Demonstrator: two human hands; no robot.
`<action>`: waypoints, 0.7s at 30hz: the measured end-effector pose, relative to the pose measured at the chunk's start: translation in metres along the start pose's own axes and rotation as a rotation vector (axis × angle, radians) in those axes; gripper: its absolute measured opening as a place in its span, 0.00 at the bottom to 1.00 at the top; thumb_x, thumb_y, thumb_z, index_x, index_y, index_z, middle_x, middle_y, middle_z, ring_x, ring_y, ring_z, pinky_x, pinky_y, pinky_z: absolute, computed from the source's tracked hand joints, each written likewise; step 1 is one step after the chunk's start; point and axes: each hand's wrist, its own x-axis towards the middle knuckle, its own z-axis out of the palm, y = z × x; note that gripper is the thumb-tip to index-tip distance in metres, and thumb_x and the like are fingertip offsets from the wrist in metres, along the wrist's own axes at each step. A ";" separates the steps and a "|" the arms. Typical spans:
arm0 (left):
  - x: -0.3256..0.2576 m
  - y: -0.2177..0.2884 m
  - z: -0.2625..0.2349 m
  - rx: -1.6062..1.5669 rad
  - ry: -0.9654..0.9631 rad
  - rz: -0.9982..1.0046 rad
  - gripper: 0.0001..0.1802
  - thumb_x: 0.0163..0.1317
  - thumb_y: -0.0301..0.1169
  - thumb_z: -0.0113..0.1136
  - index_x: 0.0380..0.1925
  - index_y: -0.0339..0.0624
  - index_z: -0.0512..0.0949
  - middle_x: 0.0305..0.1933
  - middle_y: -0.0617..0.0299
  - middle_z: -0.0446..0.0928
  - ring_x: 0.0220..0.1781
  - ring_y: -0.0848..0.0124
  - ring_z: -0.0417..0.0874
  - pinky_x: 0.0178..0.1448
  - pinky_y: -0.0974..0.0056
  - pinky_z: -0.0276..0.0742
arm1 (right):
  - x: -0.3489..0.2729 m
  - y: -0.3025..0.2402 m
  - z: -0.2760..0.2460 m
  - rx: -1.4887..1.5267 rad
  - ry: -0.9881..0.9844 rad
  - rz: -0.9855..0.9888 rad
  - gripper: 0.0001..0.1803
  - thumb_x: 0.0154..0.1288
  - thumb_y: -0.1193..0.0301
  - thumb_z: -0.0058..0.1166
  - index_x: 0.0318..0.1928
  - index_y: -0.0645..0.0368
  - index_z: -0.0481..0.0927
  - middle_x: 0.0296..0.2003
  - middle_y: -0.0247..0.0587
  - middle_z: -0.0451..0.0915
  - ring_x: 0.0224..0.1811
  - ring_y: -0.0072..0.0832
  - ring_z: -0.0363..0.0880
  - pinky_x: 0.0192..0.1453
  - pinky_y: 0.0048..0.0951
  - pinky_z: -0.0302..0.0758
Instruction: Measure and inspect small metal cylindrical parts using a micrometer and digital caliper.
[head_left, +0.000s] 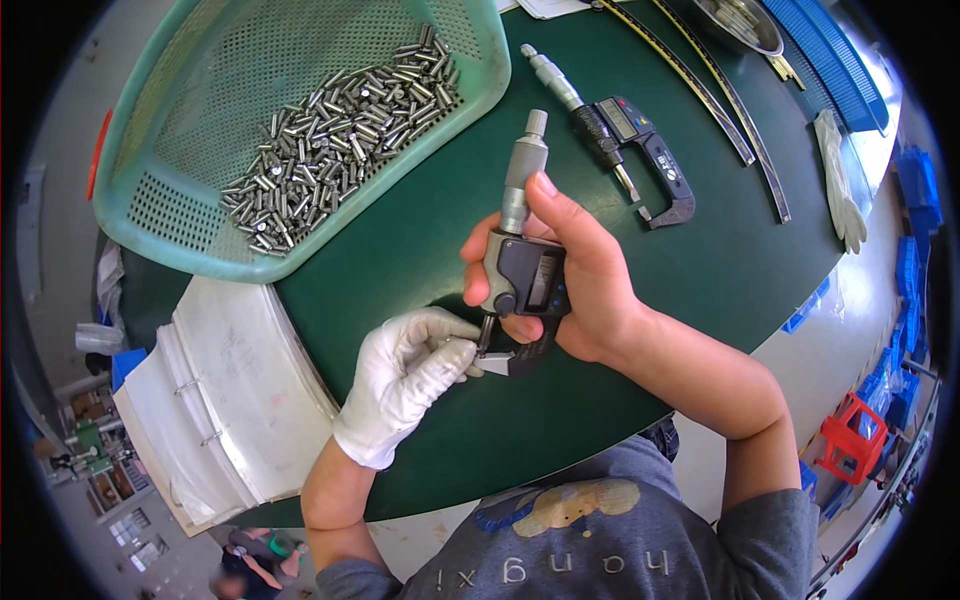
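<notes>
My right hand (590, 270), bare, wraps round a digital micrometer (518, 275), its thumb up beside the grey thimble. The micrometer's small display faces up, and its jaws point down toward my left hand. In a white glove, my left hand (405, 375) is closed at those jaws. Thumb and fingers pinch a small metal pin (484, 348) between spindle and anvil; the fingertips hide most of it. Beyond my right hand a second digital micrometer (625, 125) lies on the green table (590, 420). Many similar shiny metal pins (340, 140) fill part of a green plastic basket (150, 170).
An open ring binder (235, 390) with plastic sleeves lies at the left. Two curved yellow-and-black strips (700, 90), a metal bowl (745, 25), a blue basket (835, 60) and a white glove (838, 180) are at the far right. A red stool (852, 435) stands on the floor.
</notes>
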 end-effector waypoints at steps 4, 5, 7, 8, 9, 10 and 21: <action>0.003 0.002 0.003 -0.026 0.050 0.022 0.12 0.55 0.32 0.55 0.36 0.35 0.73 0.30 0.63 0.74 0.31 0.78 0.74 0.36 0.74 0.69 | 0.002 0.000 -0.002 0.026 -0.011 0.015 0.33 0.57 0.43 0.34 0.31 0.64 0.72 0.20 0.43 0.74 0.10 0.22 0.63 0.15 0.20 0.62; 0.003 0.003 0.003 -0.034 0.055 0.034 0.12 0.55 0.32 0.55 0.36 0.35 0.73 0.30 0.63 0.74 0.31 0.78 0.74 0.36 0.74 0.69 | 0.003 -0.001 -0.002 0.018 -0.021 0.011 0.33 0.57 0.42 0.34 0.32 0.64 0.72 0.20 0.43 0.74 0.10 0.22 0.64 0.15 0.20 0.62; 0.002 0.005 0.000 -0.059 0.089 0.008 0.12 0.55 0.32 0.54 0.36 0.35 0.73 0.31 0.62 0.74 0.30 0.78 0.73 0.36 0.73 0.69 | 0.003 -0.001 0.001 0.044 -0.010 0.039 0.33 0.57 0.42 0.34 0.33 0.64 0.72 0.20 0.43 0.75 0.10 0.22 0.64 0.15 0.20 0.62; 0.002 0.004 -0.004 -0.046 0.052 0.002 0.12 0.56 0.32 0.54 0.36 0.36 0.72 0.31 0.62 0.73 0.30 0.78 0.73 0.36 0.73 0.69 | 0.005 0.000 0.005 0.081 -0.008 0.075 0.33 0.56 0.42 0.34 0.33 0.65 0.72 0.21 0.43 0.75 0.10 0.23 0.64 0.15 0.20 0.62; 0.005 0.003 -0.007 -0.030 0.032 -0.001 0.12 0.56 0.33 0.54 0.36 0.36 0.72 0.32 0.62 0.73 0.30 0.78 0.73 0.36 0.73 0.69 | 0.006 0.001 0.003 0.092 0.022 0.074 0.33 0.56 0.42 0.35 0.34 0.65 0.72 0.22 0.44 0.75 0.11 0.24 0.64 0.14 0.20 0.61; 0.006 0.005 -0.007 -0.044 0.013 -0.025 0.12 0.56 0.34 0.54 0.35 0.36 0.73 0.31 0.63 0.74 0.30 0.78 0.73 0.35 0.74 0.69 | 0.007 0.001 0.003 0.100 0.049 0.062 0.33 0.55 0.42 0.35 0.35 0.64 0.72 0.22 0.45 0.75 0.11 0.25 0.64 0.13 0.20 0.60; 0.005 -0.010 -0.007 0.258 -0.032 0.314 0.13 0.56 0.38 0.54 0.29 0.36 0.74 0.25 0.56 0.76 0.27 0.69 0.75 0.33 0.65 0.69 | -0.005 0.006 0.013 -0.033 0.197 0.008 0.29 0.60 0.43 0.31 0.31 0.57 0.71 0.20 0.40 0.72 0.07 0.27 0.60 0.09 0.25 0.56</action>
